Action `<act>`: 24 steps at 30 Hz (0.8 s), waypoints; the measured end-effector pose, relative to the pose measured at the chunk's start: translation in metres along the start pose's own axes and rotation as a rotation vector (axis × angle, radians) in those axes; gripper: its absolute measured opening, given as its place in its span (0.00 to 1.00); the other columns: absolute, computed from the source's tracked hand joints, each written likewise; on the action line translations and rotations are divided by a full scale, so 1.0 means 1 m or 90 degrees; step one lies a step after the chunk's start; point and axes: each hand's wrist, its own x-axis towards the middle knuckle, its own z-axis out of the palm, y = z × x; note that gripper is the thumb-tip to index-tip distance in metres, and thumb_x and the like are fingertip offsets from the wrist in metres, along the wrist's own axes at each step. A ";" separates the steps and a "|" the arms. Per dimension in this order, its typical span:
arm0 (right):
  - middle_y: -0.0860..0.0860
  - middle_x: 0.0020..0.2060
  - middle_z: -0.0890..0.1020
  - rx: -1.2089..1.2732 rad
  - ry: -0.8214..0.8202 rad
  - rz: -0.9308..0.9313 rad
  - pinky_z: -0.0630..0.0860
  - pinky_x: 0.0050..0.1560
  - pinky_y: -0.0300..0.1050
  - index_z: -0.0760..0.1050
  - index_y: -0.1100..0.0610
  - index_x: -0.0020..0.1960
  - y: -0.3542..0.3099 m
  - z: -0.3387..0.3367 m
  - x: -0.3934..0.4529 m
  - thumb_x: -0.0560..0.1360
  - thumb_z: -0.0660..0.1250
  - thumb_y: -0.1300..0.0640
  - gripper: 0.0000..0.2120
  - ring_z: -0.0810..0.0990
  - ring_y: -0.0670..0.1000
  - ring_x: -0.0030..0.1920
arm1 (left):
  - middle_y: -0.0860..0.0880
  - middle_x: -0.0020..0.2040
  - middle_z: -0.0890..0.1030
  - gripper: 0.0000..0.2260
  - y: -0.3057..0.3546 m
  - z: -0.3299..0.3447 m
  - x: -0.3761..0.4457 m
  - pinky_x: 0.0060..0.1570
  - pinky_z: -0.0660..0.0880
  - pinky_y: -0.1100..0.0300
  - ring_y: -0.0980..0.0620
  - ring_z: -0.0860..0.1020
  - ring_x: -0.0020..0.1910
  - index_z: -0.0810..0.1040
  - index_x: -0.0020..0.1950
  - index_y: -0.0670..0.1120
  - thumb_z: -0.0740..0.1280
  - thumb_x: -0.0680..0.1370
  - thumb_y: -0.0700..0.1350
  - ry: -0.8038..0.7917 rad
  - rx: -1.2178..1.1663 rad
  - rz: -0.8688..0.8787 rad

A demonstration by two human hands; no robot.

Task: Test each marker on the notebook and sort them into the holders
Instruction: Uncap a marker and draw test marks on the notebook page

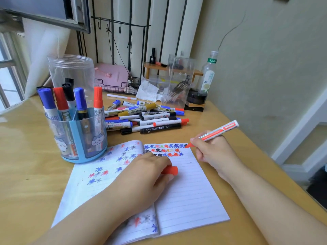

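Note:
An open lined notebook (185,191) lies on the desk, with rows of blue, red and black star marks along the top of its right page. My right hand (212,149) grips an uncapped red marker (217,130); its tip touches the top right corner of the page. My left hand (146,174) rests on the notebook's middle fold and holds the red cap (170,170). A blue divided holder (77,135) at the left carries several capped markers standing upright. A tall clear jar (70,75) stands behind it. A pile of markers (145,117) lies beyond the notebook.
A wooden desk (26,156) runs to a wall on the right. At the back stand a clear acrylic box (178,82), a plastic bottle (208,76), a black wire basket (115,85) with a pink case, crumpled paper and a small wooden shelf (159,67).

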 end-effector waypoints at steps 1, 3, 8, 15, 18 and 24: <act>0.50 0.20 0.71 -0.033 0.017 -0.011 0.68 0.34 0.42 0.71 0.58 0.34 0.003 0.002 0.003 0.75 0.67 0.59 0.12 0.68 0.46 0.24 | 0.53 0.43 0.76 0.17 -0.001 0.000 -0.001 0.42 0.64 0.68 0.55 0.70 0.44 0.75 0.53 0.52 0.53 0.74 0.57 0.003 -0.005 -0.003; 0.50 0.22 0.73 -0.033 0.056 -0.029 0.69 0.36 0.43 0.69 0.58 0.32 0.011 0.008 0.007 0.74 0.68 0.58 0.14 0.69 0.47 0.27 | 0.53 0.44 0.75 0.17 -0.001 0.001 -0.002 0.45 0.64 0.64 0.55 0.70 0.45 0.74 0.54 0.52 0.52 0.74 0.58 -0.004 -0.001 -0.011; 0.51 0.26 0.73 -0.097 0.093 -0.078 0.64 0.26 0.36 0.68 0.57 0.35 0.020 0.011 0.011 0.73 0.69 0.59 0.12 0.67 0.44 0.25 | 0.53 0.41 0.75 0.16 -0.002 0.002 0.001 0.42 0.63 0.62 0.53 0.70 0.43 0.74 0.52 0.52 0.54 0.73 0.58 -0.025 0.010 -0.027; 0.47 0.22 0.69 -0.111 0.070 -0.084 0.61 0.23 0.35 0.64 0.56 0.32 0.025 0.009 0.016 0.74 0.67 0.61 0.16 0.67 0.41 0.20 | 0.54 0.38 0.73 0.14 -0.005 0.003 -0.001 0.39 0.68 0.64 0.58 0.70 0.37 0.75 0.51 0.54 0.57 0.74 0.58 -0.011 -0.009 -0.047; 0.49 0.23 0.69 -0.124 0.054 -0.093 0.60 0.23 0.34 0.64 0.57 0.33 0.024 0.008 0.015 0.75 0.67 0.61 0.15 0.69 0.39 0.20 | 0.55 0.39 0.73 0.14 -0.005 0.003 -0.001 0.38 0.67 0.67 0.60 0.70 0.35 0.76 0.51 0.54 0.57 0.72 0.59 -0.016 -0.010 -0.057; 0.45 0.19 0.67 -0.141 0.038 -0.081 0.59 0.22 0.34 0.62 0.56 0.32 0.023 0.007 0.014 0.73 0.65 0.63 0.16 0.67 0.40 0.20 | 0.58 0.38 0.71 0.15 -0.004 0.003 -0.001 0.34 0.64 0.69 0.63 0.70 0.37 0.75 0.51 0.55 0.57 0.72 0.59 -0.021 -0.002 -0.060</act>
